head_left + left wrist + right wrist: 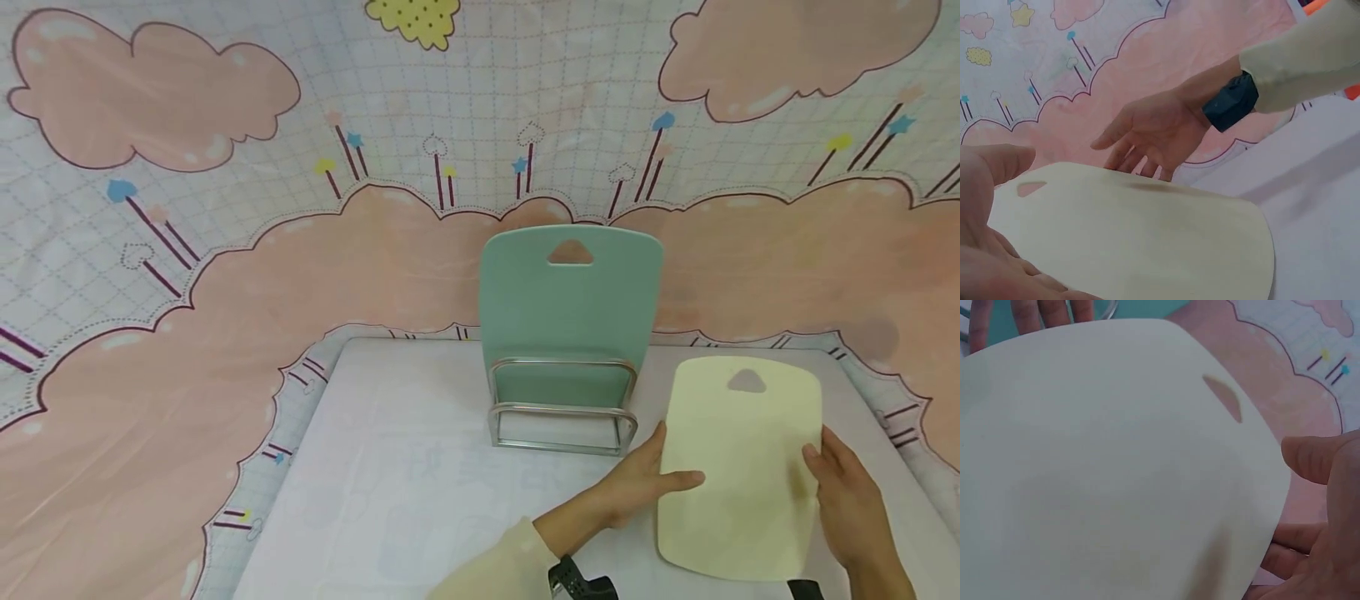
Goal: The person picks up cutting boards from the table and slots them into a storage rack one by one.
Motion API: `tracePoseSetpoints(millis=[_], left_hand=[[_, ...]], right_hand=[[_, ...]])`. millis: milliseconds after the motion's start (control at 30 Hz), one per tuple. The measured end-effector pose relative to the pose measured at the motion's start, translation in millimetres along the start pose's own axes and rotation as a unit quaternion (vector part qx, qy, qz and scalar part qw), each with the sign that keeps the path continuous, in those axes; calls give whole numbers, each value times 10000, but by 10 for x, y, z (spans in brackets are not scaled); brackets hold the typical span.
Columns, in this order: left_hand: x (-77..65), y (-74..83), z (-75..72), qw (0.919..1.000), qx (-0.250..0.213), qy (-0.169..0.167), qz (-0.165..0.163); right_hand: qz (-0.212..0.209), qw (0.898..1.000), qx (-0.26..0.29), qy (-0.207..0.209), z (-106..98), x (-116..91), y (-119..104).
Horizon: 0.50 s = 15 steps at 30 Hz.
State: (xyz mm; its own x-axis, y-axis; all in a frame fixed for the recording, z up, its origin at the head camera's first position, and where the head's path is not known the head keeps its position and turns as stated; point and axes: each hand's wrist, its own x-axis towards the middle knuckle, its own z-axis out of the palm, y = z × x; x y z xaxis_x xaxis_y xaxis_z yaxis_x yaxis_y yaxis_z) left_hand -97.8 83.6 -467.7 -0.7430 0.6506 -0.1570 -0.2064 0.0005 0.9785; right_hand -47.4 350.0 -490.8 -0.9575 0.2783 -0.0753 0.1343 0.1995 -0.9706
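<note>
A pale yellow cutting board (738, 483) with a triangular handle hole stands tilted between the two hands, right of the rack in the head view. My left hand (637, 483) holds its left edge, thumb over the front face and fingers reaching behind. On the opposite edge my right hand (851, 500) grips with the thumb toward the front. In the right wrist view, left-hand fingertips (1054, 312) show past the board's far edge. A green cutting board (570, 308) stands upright in a silver wire rack (562, 408).
The rack stands on a white table (405, 483), toward its back edge. Behind hangs a patterned cloth (420, 267) with pink clouds. A dark band (1232, 103) circles the right wrist below a cream sleeve (1304, 62).
</note>
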Motion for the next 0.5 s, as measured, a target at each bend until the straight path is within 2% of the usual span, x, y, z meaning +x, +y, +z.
tracePoseSetpoints(millis=[100, 267, 367, 500], left_hand=[[0, -3, -2, 9999, 12, 126, -40], [-1, 10, 9, 9997, 67, 197, 86], [-8, 18, 17, 9993, 241, 272, 56], [-38, 25, 9, 9983, 482, 309, 85]], right_hand=[[-297, 9995, 4, -113, -8, -4, -13], [-613, 9953, 671, -333, -24, 0, -7], [-782, 9883, 1212, -505, -24, -4, -2], [-858, 9829, 1483, -671, -25, -32, -21]])
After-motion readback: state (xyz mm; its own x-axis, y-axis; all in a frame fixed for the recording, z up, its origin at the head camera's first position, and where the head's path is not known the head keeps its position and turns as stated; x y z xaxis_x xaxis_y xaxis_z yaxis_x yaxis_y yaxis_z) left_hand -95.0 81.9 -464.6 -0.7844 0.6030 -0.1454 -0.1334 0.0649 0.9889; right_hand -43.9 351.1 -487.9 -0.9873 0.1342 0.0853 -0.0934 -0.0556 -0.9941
